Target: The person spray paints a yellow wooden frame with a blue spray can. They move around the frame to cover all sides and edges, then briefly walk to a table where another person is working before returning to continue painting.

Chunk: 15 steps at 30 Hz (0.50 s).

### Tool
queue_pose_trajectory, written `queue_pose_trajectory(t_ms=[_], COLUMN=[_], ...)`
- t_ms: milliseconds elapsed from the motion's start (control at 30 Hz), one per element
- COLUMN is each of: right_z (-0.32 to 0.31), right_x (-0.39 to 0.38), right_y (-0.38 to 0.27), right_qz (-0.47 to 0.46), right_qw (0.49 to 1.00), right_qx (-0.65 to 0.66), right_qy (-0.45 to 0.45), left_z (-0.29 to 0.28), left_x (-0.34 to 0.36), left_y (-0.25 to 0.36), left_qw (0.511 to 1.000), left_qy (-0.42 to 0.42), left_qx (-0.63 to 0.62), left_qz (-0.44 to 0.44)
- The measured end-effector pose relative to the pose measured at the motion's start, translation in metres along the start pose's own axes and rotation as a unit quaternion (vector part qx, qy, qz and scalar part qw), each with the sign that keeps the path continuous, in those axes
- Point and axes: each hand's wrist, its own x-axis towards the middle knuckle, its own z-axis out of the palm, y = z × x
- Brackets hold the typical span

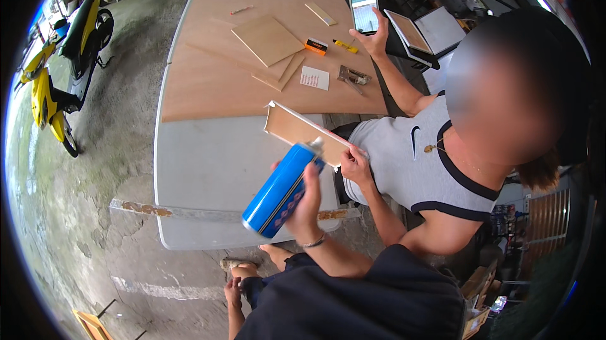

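My right hand (305,204) is wrapped round a blue spray can (276,191), tilted with its white nozzle up and to the right. It is held above the near part of a grey table (202,157). Beside the nozzle is a shallow brown panel with white raised edges (300,130), gripped at its near end by another person's hand (355,166). That person's other hand (374,35) holds up a phone (362,6). Low by my knee, my left hand (232,291) has its fingers curled; whether anything is inside is hidden.
A brown sheet (202,87) covers the far table. On it lie a square board (268,40), wood strips, an orange-black box (315,47), a yellow cutter (345,46), a note (314,78) and a staple gun (354,75). A long straightedge (208,214) crosses the near edge. A yellow motorbike (76,62) stands left.
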Motion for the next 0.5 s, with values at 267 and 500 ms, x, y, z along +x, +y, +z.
queue_pose_trajectory(t_ms=[267,500], right_z=[0.008,0.023], right_x=[-0.048,-0.109], right_y=[0.031,0.079], right_qz=[-0.066,-0.094], right_qw=[0.976,0.974], right_qx=[-0.192,-0.184], right_qy=[-0.080,-0.096], left_z=[-0.030,-0.091], left_x=[-0.008,-0.020], left_y=[-0.010,-0.027], left_qw=[0.999,0.999], left_qy=[-0.008,0.001], left_qx=[-0.006,0.028], left_qz=[0.030,-0.039])
